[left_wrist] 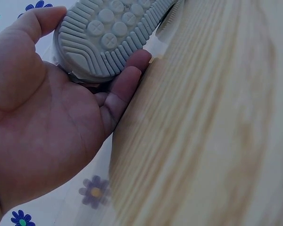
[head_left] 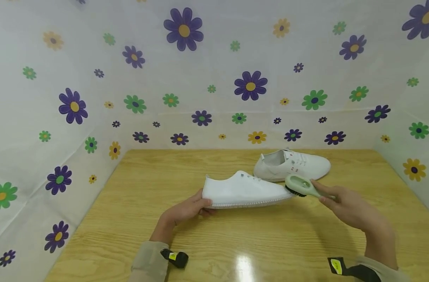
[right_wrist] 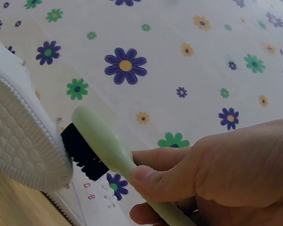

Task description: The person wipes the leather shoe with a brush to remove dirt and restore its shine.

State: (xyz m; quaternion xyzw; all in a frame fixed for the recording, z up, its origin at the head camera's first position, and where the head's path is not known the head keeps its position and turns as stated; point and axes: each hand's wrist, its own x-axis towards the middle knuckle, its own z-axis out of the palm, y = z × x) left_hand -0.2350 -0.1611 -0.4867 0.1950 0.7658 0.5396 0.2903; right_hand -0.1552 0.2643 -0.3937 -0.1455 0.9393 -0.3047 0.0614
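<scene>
A white shoe [head_left: 242, 191] is held above the table by its heel in my left hand [head_left: 187, 208], toe pointing right. The left wrist view shows its ridged grey sole [left_wrist: 111, 33] between thumb and fingers. My right hand [head_left: 353, 205] grips the handle of a pale green shoe brush [head_left: 300, 182]. In the right wrist view the black bristles [right_wrist: 83, 153] touch the toe of the held shoe [right_wrist: 28, 127]. The second white shoe [head_left: 293, 164] rests on the table behind, its toe also to the right.
The wooden table [head_left: 147, 172] reaches back to a white sheet [head_left: 214, 70] printed with flowers, which also hangs along the left and right sides. Straps with small black devices sit on both wrists.
</scene>
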